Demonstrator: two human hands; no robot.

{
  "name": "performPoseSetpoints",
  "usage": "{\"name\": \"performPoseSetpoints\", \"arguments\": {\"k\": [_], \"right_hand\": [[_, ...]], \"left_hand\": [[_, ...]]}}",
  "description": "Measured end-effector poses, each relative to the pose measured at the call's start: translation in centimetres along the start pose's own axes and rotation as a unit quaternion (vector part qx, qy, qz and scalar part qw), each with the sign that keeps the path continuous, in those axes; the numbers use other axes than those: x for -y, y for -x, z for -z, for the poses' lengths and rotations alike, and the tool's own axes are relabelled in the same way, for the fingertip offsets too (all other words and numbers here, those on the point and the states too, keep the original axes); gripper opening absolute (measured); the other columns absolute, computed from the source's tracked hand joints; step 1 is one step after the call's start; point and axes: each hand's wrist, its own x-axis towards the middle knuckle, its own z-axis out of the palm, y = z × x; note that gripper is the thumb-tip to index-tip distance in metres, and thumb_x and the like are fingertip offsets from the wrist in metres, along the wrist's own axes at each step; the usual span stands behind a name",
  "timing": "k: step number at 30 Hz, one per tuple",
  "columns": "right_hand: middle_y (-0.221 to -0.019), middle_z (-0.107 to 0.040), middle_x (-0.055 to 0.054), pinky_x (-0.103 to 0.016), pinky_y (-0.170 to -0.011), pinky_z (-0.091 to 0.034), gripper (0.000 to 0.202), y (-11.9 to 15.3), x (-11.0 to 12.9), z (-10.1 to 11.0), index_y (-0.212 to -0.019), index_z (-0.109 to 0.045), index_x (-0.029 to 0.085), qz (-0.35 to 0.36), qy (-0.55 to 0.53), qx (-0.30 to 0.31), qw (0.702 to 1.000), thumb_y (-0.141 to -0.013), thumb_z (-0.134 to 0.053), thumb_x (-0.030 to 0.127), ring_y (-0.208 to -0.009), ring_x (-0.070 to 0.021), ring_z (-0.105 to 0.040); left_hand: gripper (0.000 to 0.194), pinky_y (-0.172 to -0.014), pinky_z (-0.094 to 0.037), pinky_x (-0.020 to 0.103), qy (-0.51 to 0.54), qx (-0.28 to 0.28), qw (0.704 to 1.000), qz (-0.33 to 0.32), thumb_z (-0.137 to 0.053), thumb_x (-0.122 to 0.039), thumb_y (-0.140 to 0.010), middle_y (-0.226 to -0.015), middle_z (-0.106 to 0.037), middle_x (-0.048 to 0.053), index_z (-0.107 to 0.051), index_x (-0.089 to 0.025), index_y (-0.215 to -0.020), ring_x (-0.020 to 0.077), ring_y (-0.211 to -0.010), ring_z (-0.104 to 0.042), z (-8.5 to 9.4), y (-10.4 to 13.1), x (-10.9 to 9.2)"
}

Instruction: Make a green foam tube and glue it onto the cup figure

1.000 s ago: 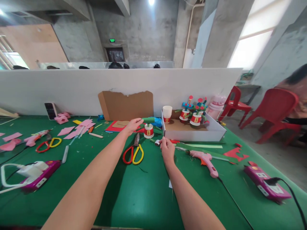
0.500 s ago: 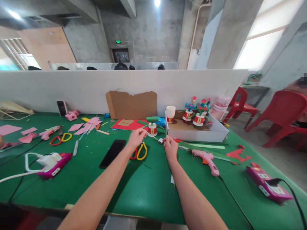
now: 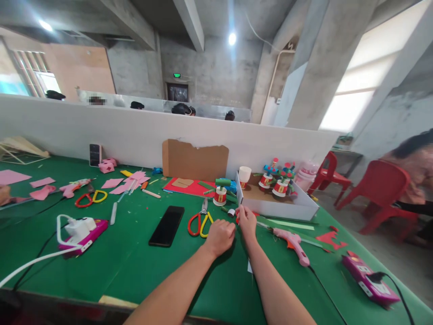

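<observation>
My left hand (image 3: 220, 237) is closed, its fingertips close to my right hand. My right hand (image 3: 246, 221) is pinched, with a small red piece (image 3: 237, 218) showing at its fingertips. Whatever the left fingers hold is hidden. Beside my left hand lie scissors (image 3: 194, 225) with red and yellow handles. Just beyond the hands a small white ring (image 3: 231, 212) lies by a green paper spring (image 3: 224, 209). Farther back stands a paper-cup figure (image 3: 220, 197), red and white with a green roll on top.
A white box (image 3: 280, 210) holds a paper cup (image 3: 244, 175) and finished-looking cup figures (image 3: 280, 187). A pink glue gun (image 3: 292, 243) lies to the right, near a purple power strip (image 3: 370, 282). A black phone (image 3: 166, 226) lies left. Another person's hand (image 3: 4, 195) is at the far left.
My left hand has moved right and nearer to me, away from the cup figure and close to my right hand. The camera view has tilted up and shifted slightly.
</observation>
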Motion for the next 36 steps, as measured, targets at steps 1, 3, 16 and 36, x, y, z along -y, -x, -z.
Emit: {"name": "performPoseSetpoints", "arguments": {"k": [1, 3, 16, 36], "right_hand": [[-0.046, -0.052, 0.001, -0.026, -0.050, -0.037, 0.047, -0.5, 0.3, 0.0, -0.063, -0.059, 0.019, 0.007, 0.007, -0.009, 1.000, -0.077, -0.041, 0.060, -0.045, -0.0144, -0.047], [-0.052, -0.057, 0.000, -0.026, -0.054, -0.038, 0.041, -2.0, 1.4, 0.0, -0.069, -0.061, 0.019, 0.037, 0.028, -0.022, 0.999, -0.078, -0.043, 0.055, -0.050, -0.0149, -0.050], [-0.096, -0.070, -0.005, -0.033, -0.080, -0.046, 0.021, -12.7, 5.4, -5.5, -0.088, -0.070, 0.023, 0.233, 0.209, 0.214, 0.925, -0.071, -0.066, 0.035, -0.089, -0.0202, -0.061], [-0.111, -0.068, -0.003, -0.026, -0.077, -0.044, 0.034, -12.6, 4.5, -8.0, -0.107, -0.067, 0.027, 0.087, 0.394, 0.227, 0.887, -0.089, -0.044, 0.044, -0.099, -0.0207, -0.061]], "left_hand": [[0.024, -0.066, -0.038, 0.033, 0.001, 0.003, 1.000, 0.000, -0.040, -0.021, -0.087, -0.073, -0.065, 0.011, -0.061, -0.018, -0.077, 0.0201, -0.073, -0.058, 0.0, 0.0, -0.1], [0.025, -0.064, -0.038, 0.033, -0.001, 0.015, 1.000, -0.002, -0.038, -0.022, -0.088, -0.073, -0.065, 0.012, -0.061, -0.018, -0.077, 0.0207, -0.072, -0.059, 0.1, 0.0, -0.2], [0.022, -0.069, -0.042, 0.033, 0.029, 0.078, 0.996, -0.005, -0.040, -0.022, -0.088, -0.080, -0.067, 0.011, -0.061, -0.017, -0.082, 0.0228, -0.080, -0.063, 0.5, -0.3, -0.3], [0.024, -0.072, -0.048, 0.031, 0.011, 0.122, 0.992, -0.037, -0.039, -0.025, -0.090, -0.085, -0.069, 0.009, -0.061, -0.017, -0.087, 0.0214, -0.082, -0.065, 0.8, -0.4, -0.2]]}}
